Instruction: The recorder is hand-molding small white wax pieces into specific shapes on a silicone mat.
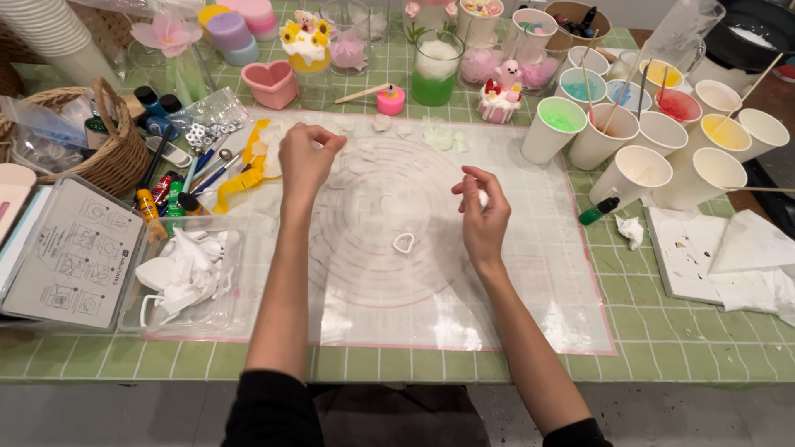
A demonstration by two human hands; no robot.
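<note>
Both hands hover above the translucent silicone mat [530, 273] on the desk [662, 331]. The left hand [305, 161] is curled with fingertips pinched together; what it grips is too small to tell. The right hand [484, 211] pinches a small white piece [483, 197] between thumb and fingers. Below and between the hands lies a white heart-shaped cutter [403, 242]. Beyond the right hand stand paper cups [629, 136] of coloured liquid with sticks; a wide sweep could likely tip 1. The soft piece may deform if squeezed.

Both hands hover over the clear mat [513, 281], right hand [483, 217] pinching a small white piece [483, 197], left hand [305, 161] curled.
</note>
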